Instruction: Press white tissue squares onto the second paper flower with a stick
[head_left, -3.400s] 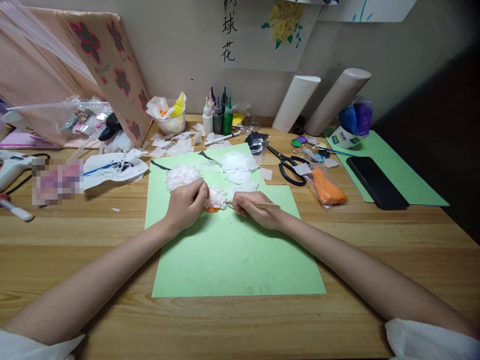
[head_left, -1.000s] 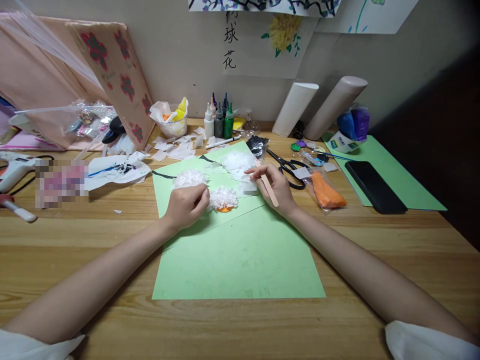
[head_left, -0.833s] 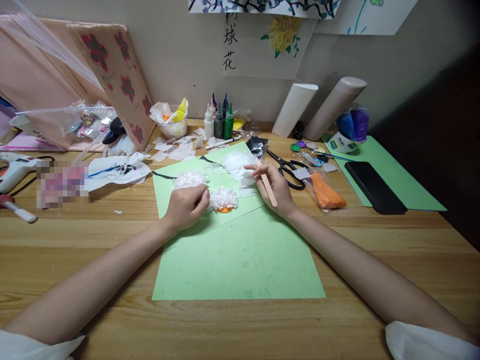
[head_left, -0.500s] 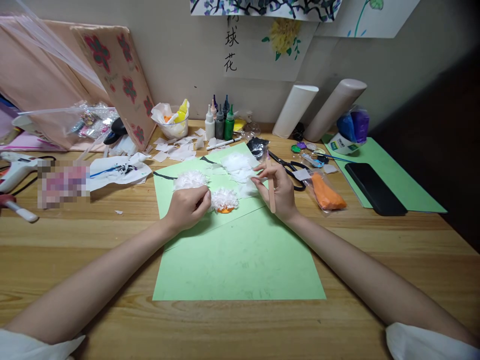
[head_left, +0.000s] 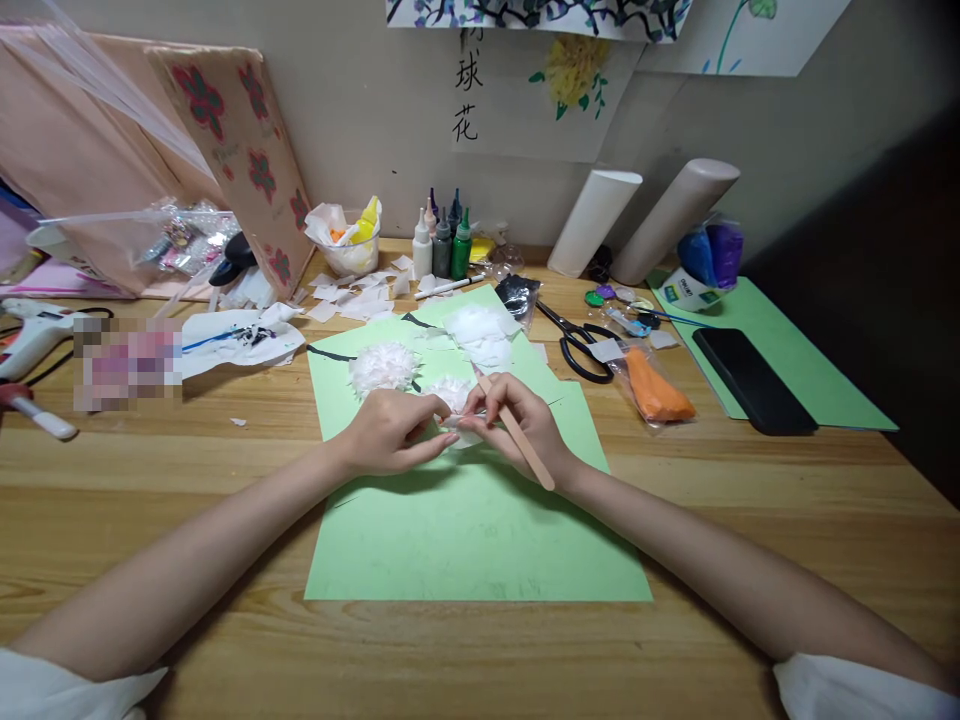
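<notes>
Tissue scrap (head_left: 460, 428): small, white, thin.

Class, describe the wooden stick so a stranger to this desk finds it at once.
Find the large green sheet lying mid-desk. On it, the right hand holds the wooden stick, slanting toward the wrist. Unlike the fluffy white paper beside it, it is flat, tan, straight.

Wooden table (head_left: 480, 655), grain running side to side, stands flush against a plain beige wall (head_left: 360, 110) bearing paper drawings (head_left: 517, 125) with black characters; lighting is even over the table, falling to deep shadow (head_left: 892, 300) at right.
</notes>
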